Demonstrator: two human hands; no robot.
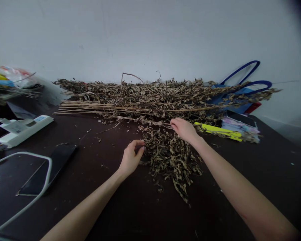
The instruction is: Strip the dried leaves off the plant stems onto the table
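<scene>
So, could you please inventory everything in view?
dried stalks: many, brown, rear
leaf pile: one, brownish, centre
power strip: one, white, left
cable: at least one, white, front left
flat device: one, black, left
flat strip: one, yellow, right
bag: one, blue, rear right
second device: one, dark, right
bundle: one, pastel, right
plastic: some, clear, far left
table: one, dark, beneath
wall: one, pale, behind
left hand: one, beside pile
right hand: one, pinching stem

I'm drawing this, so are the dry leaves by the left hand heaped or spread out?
Heaped: the dry leaves overlap in one clump with loose edges on the table, beside the left hand.
</scene>
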